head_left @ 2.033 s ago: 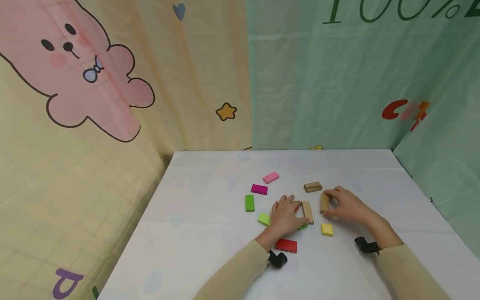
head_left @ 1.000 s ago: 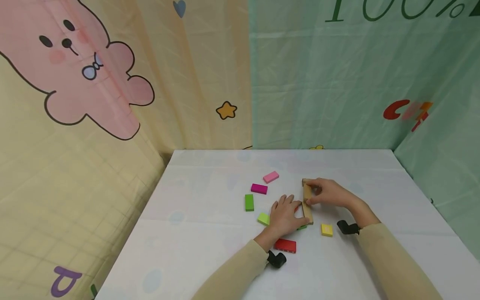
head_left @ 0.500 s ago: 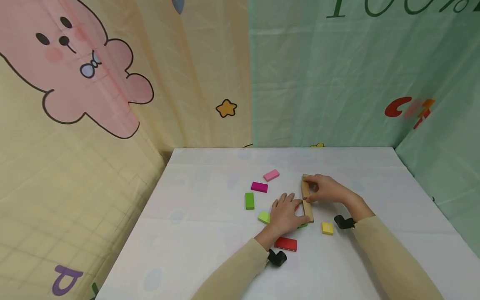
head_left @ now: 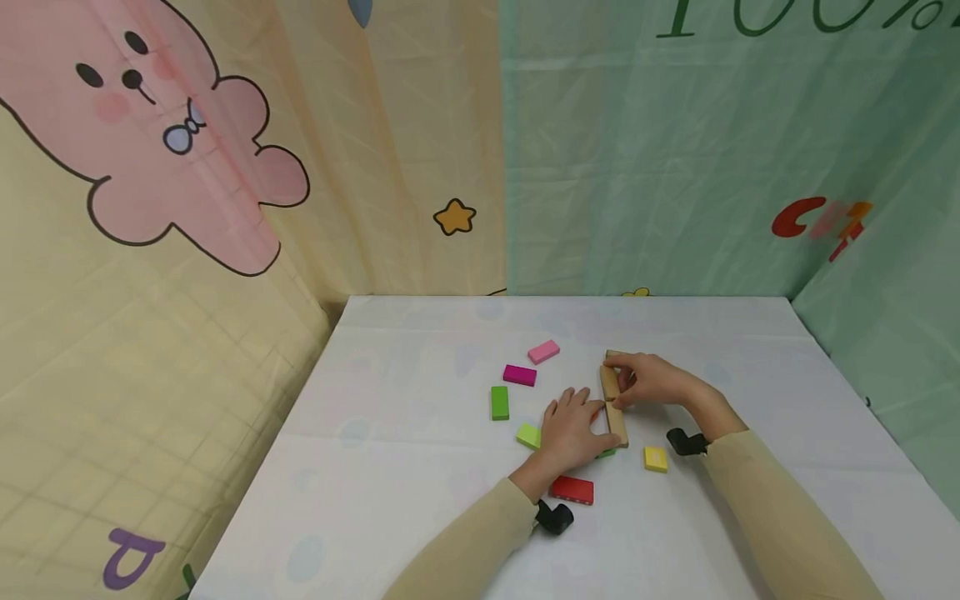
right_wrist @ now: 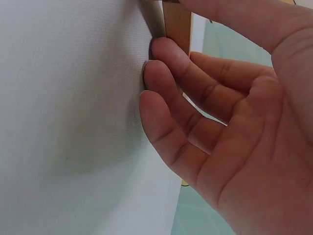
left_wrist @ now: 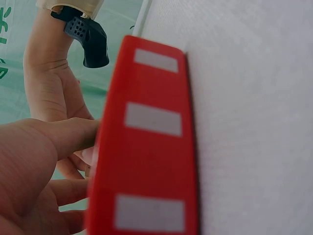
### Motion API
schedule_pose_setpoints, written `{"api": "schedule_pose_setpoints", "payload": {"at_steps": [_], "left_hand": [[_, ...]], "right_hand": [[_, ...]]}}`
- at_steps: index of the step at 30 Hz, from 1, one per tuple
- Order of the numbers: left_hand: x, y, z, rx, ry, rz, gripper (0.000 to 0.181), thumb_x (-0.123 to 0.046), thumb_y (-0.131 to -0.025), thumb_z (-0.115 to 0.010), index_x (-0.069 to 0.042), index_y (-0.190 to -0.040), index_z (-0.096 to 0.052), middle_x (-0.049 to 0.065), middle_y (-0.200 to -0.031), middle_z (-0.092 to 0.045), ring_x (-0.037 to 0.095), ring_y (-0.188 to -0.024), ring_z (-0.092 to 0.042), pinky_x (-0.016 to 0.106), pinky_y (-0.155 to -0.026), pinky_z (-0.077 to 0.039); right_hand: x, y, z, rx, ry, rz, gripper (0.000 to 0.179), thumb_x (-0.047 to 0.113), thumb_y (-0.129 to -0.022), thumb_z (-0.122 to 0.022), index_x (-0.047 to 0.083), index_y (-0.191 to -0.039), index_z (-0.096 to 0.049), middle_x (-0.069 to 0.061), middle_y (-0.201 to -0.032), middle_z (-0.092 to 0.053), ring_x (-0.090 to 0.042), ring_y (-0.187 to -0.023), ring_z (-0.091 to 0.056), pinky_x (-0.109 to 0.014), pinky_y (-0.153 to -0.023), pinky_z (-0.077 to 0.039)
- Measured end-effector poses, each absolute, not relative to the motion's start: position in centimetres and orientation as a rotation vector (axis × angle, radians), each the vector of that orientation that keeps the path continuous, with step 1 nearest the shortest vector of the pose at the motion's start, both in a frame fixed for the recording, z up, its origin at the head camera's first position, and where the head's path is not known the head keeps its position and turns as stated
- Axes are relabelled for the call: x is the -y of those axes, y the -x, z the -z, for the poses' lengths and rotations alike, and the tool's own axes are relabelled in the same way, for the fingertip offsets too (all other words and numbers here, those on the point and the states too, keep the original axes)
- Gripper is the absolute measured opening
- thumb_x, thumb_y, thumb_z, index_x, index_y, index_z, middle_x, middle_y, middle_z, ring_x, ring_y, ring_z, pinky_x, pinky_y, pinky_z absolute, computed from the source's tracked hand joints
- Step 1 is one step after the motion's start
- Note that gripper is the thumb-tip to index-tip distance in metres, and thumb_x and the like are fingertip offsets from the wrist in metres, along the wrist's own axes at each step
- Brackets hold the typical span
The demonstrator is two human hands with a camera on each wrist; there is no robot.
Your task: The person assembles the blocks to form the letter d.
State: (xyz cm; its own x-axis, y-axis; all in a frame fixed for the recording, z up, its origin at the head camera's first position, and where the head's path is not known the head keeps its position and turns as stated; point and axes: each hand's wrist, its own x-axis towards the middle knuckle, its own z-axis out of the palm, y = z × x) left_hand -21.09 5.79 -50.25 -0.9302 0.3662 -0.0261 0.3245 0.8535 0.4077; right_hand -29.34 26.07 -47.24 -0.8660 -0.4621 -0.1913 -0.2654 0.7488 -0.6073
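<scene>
In the head view, my right hand point(head_left: 660, 385) pinches a plain wooden block point(head_left: 609, 382) between thumb and fingers. Its near end meets another wooden block point(head_left: 617, 427) standing in line with it. Around that nearer block my left hand point(head_left: 573, 429) holds thumb and forefinger, one by each end. A third wooden piece point(head_left: 615, 353) shows at the far end, partly behind the right fingers. Under the left palm, orange-red and green bits peek out, mostly hidden. The right wrist view shows curled fingers point(right_wrist: 178, 93) beside a wooden block point(right_wrist: 177, 24).
Around the left hand lie a red block with white marks point(head_left: 572, 490), a lime block point(head_left: 528, 436), a green block point(head_left: 499, 403), a magenta block point(head_left: 520, 375) and a pink block point(head_left: 543, 352). A yellow block point(head_left: 656, 459) sits right of it on the white table point(head_left: 360, 467).
My right hand has carried its wooden block leftward and away from me, against the nearer block's far end, then shifted it slightly. The left hand has stayed in place.
</scene>
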Motion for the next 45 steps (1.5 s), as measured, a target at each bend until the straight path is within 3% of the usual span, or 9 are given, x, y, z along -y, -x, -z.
{"api": "schedule_pose_setpoints", "payload": {"at_steps": [10,35,45], "left_hand": [[-5.66,21.11,50.38,-2.923,-0.546,-0.622,0.066,-0.06,-0.087,-0.07,-0.026,-0.143,-0.058,-0.002,-0.157,-0.04,0.023,-0.147,-0.029,0.05,-0.117,-0.025],[-5.78,21.11,50.28,-2.929,-0.57,-0.569,0.065,-0.06,-0.089,-0.067,-0.031,-0.146,-0.056,-0.001,-0.158,-0.039,0.024,-0.148,-0.027,0.05,-0.116,-0.025],[-5.79,21.05,50.24,-2.926,-0.562,-0.57,0.067,-0.061,-0.088,-0.068,-0.03,-0.146,-0.055,-0.002,-0.158,-0.038,0.024,-0.148,-0.027,0.05,-0.117,-0.025]], "right_hand": [[-26.12,29.5,47.69,-2.605,0.567,0.879,0.068,0.026,-0.088,-0.08,-0.003,-0.142,-0.05,-0.004,-0.087,-0.061,-0.02,-0.078,-0.055,-0.035,-0.069,-0.045],[-25.77,29.09,47.5,-2.611,0.559,0.907,0.065,0.011,-0.086,-0.08,-0.007,-0.141,-0.049,-0.004,-0.081,-0.06,-0.019,-0.072,-0.054,-0.034,-0.065,-0.046],[-25.9,28.97,47.54,-2.621,0.567,0.903,0.068,0.013,-0.087,-0.08,-0.007,-0.144,-0.047,-0.004,-0.082,-0.06,-0.02,-0.073,-0.055,-0.035,-0.066,-0.047]]}}
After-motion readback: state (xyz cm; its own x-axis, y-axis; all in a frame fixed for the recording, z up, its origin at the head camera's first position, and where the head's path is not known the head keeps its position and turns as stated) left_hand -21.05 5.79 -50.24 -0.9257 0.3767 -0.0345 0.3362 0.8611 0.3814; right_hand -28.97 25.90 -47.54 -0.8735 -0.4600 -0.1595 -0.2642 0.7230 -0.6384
